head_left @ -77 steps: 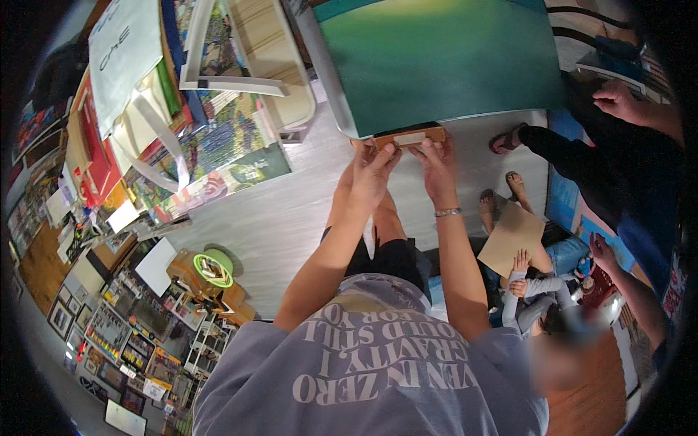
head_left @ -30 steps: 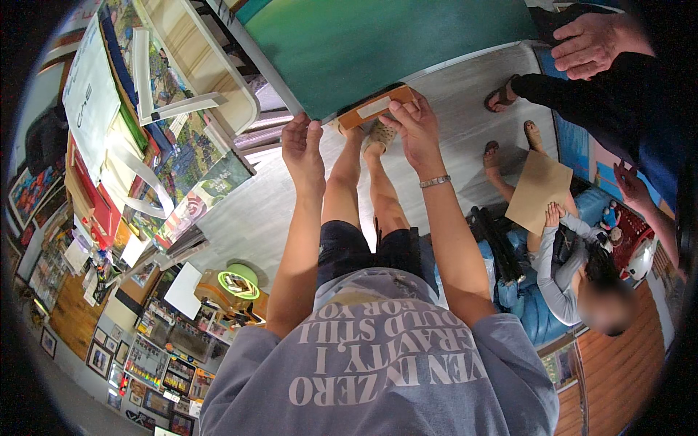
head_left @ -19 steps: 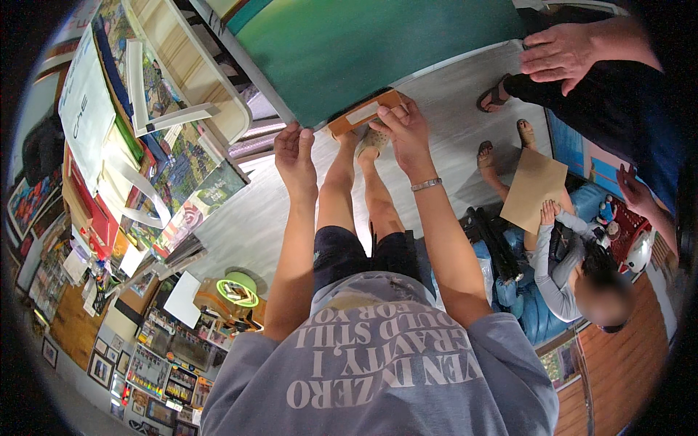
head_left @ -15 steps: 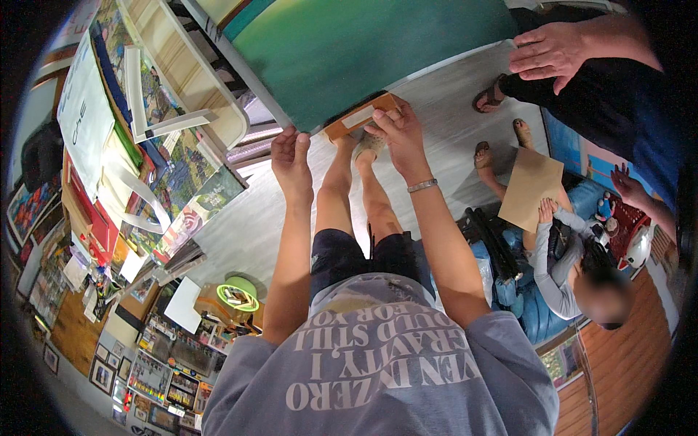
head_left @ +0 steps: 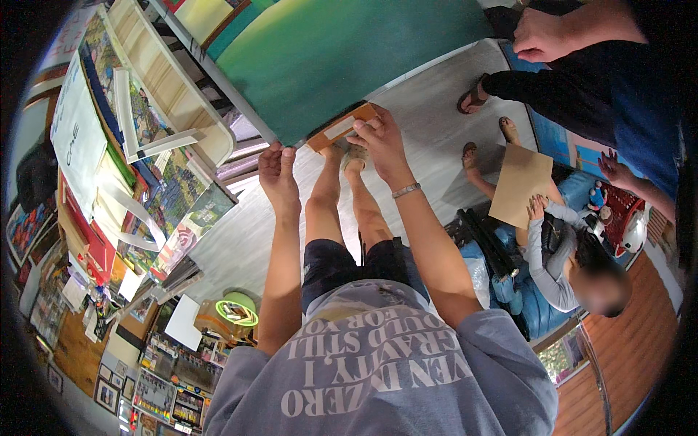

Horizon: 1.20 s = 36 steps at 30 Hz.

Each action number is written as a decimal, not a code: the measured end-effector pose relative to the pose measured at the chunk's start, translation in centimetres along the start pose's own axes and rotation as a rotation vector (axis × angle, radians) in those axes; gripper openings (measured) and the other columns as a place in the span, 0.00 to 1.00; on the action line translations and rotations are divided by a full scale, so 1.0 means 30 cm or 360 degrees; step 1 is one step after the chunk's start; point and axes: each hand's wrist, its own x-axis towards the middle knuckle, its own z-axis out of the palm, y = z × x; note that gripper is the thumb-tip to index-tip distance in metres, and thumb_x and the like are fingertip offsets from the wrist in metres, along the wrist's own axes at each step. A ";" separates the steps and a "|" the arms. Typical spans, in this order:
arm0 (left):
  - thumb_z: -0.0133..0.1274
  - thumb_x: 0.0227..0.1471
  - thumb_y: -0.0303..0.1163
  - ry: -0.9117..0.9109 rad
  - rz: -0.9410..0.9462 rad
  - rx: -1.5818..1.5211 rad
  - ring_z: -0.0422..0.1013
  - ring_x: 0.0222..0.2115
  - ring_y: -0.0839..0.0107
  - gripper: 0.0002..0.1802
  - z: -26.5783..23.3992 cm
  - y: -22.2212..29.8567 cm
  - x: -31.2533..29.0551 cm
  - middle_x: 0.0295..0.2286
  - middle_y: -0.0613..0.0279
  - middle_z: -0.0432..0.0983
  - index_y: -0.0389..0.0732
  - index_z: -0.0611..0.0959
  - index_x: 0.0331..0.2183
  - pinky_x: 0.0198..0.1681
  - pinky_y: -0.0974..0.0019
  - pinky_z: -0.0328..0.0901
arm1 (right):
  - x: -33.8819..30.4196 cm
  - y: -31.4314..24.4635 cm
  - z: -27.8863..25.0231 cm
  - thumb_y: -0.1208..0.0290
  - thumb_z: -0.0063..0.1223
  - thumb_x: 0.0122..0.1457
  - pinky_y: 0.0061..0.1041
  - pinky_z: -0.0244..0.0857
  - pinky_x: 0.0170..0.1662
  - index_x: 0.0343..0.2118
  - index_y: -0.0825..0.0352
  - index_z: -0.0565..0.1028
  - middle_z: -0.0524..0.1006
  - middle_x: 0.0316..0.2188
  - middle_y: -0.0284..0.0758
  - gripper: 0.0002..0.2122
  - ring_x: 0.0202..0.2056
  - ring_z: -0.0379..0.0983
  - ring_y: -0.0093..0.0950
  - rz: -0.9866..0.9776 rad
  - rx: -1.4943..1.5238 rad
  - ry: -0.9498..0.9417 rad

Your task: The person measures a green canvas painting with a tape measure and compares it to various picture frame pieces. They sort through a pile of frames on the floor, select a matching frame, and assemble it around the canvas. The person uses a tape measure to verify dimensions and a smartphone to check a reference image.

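Note:
A large canvas painted green [head_left: 342,69] leans ahead of me, its lower edge close to my hands. My right hand [head_left: 382,149] grips an orange-brown block [head_left: 340,129] with a pale strip on its face, held along that lower edge. Thumb and fingers of my left hand [head_left: 278,171] are pinched together at the painting's lower left corner. Something small and greyish shows at those fingertips, too small to name.
At the left, a table holds a white angled frame piece [head_left: 131,123] and stacked prints. A green round basket [head_left: 236,309] is below. On the right stands a person whose hand [head_left: 542,35] is closed; a seated person holds a brown board [head_left: 520,185].
The whole view has shifted slightly, and my hands sit a little further left and lower in it. The standing person's spread hand has closed into a fist.

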 end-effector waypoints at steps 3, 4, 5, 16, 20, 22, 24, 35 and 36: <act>0.58 0.54 0.25 -0.0002 -0.0001 -0.0087 0.71 0.40 0.74 0.15 0.006 0.002 0.002 0.37 0.59 0.75 0.33 0.74 0.43 0.48 0.70 0.65 | -0.001 -0.004 0.002 0.76 0.54 0.59 0.30 0.74 0.47 0.56 0.68 0.59 0.73 0.42 0.33 0.23 0.45 0.72 0.23 0.0014 -0.0024 0.0024; 0.58 0.54 0.25 -0.0014 0.0014 -0.0116 0.71 0.39 0.74 0.15 0.009 0.001 0.002 0.37 0.59 0.75 0.33 0.74 0.43 0.48 0.70 0.65 | 0.000 -0.003 0.002 0.76 0.54 0.59 0.30 0.74 0.47 0.56 0.68 0.59 0.73 0.42 0.33 0.23 0.45 0.72 0.23 0.0020 -0.0036 0.0036; 0.58 0.53 0.25 -0.0001 0.0005 -0.0098 0.71 0.39 0.74 0.15 0.009 0.002 0.002 0.37 0.59 0.75 0.33 0.74 0.43 0.47 0.71 0.65 | 0.002 -0.002 0.002 0.76 0.54 0.59 0.30 0.74 0.47 0.56 0.68 0.59 0.73 0.41 0.33 0.23 0.45 0.72 0.23 0.0027 -0.0036 0.0038; 0.56 0.56 0.30 0.0126 0.0072 -0.0059 0.72 0.37 0.73 0.13 0.031 -0.002 -0.041 0.35 0.60 0.75 0.36 0.73 0.40 0.44 0.70 0.68 | 0.000 0.009 0.000 0.76 0.58 0.57 0.25 0.76 0.43 0.56 0.69 0.60 0.74 0.40 0.36 0.26 0.43 0.73 0.25 0.0011 0.0096 0.0061; 0.55 0.58 0.35 0.0130 -0.0045 -0.0053 0.73 0.41 0.70 0.11 0.024 -0.060 -0.088 0.36 0.60 0.76 0.38 0.75 0.38 0.46 0.66 0.67 | 0.003 0.007 -0.002 0.76 0.58 0.57 0.27 0.76 0.43 0.56 0.68 0.60 0.74 0.41 0.35 0.25 0.44 0.73 0.25 0.0019 0.0042 0.0046; 0.55 0.58 0.36 -0.0008 -0.0153 -0.0064 0.72 0.45 0.68 0.13 0.049 -0.059 -0.103 0.40 0.59 0.75 0.40 0.74 0.40 0.48 0.63 0.67 | 0.004 0.006 0.000 0.75 0.58 0.57 0.29 0.75 0.44 0.56 0.67 0.60 0.75 0.41 0.33 0.25 0.45 0.73 0.24 0.0014 -0.0018 0.0043; 0.55 0.58 0.36 -0.0113 -0.0213 -0.0124 0.71 0.48 0.66 0.15 0.092 -0.049 -0.122 0.42 0.58 0.74 0.40 0.73 0.43 0.49 0.62 0.66 | 0.000 0.003 0.002 0.74 0.58 0.58 0.30 0.75 0.44 0.56 0.67 0.60 0.75 0.41 0.34 0.25 0.44 0.73 0.24 0.0010 -0.0018 0.0047; 0.59 0.54 0.31 -0.0076 -0.0557 -0.0762 0.70 0.45 0.66 0.20 0.156 -0.061 -0.088 0.43 0.55 0.72 0.38 0.68 0.44 0.51 0.61 0.66 | 0.003 0.009 -0.006 0.74 0.58 0.57 0.30 0.74 0.45 0.56 0.68 0.60 0.73 0.42 0.35 0.26 0.46 0.71 0.26 0.0030 -0.0039 0.0049; 0.58 0.55 0.32 -0.0102 -0.0556 -0.0755 0.71 0.46 0.65 0.19 0.154 -0.074 -0.086 0.44 0.57 0.72 0.39 0.69 0.45 0.51 0.60 0.66 | 0.006 0.008 -0.010 0.74 0.59 0.56 0.29 0.75 0.45 0.56 0.69 0.59 0.72 0.42 0.36 0.27 0.46 0.72 0.27 0.0030 -0.0024 0.0042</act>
